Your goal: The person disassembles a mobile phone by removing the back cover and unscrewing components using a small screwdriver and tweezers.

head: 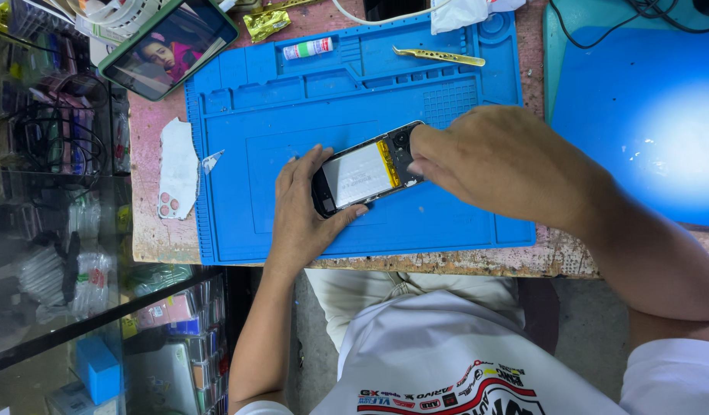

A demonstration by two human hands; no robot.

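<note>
The opened phone [367,173] lies on the blue repair mat [293,115], its back cover already off so the pale battery and a yellow strip show; the inner parts look still in place. The left hand [304,207] cradles the phone's lower end, fingers closed around its edge. The right hand [496,165] comes in from above, fingertips pinched at the camera end, though what they grip is probably hidden beneath them.

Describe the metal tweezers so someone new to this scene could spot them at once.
Start at the blue work mat covering the bench. Along its far edge runs a row of shallow trays; the tweezers lie there, right of a small tube. They are the only slim, gold-coloured perforated metal tool on it.
</note>
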